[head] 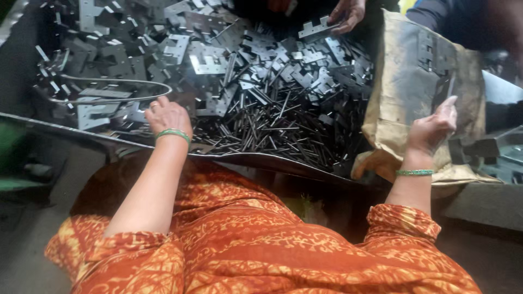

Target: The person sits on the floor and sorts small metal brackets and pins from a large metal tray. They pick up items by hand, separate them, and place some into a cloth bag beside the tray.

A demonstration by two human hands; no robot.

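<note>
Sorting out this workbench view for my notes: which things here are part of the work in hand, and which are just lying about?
In hand:
left hand resting in the heap of notched metal plates
thin metal pins piled beside it
right hand on the worn brown sack

Lying about:
wire loop on the plates
green object at far left
another person's hand at top

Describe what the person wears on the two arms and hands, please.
Both arms are bare from the short sleeves down; the sleeves are orange cloth with a yellow pattern. The left hand has a green bangle at the wrist and a ring on one finger. The right hand has a thinner green bangle. No gloves.
</note>
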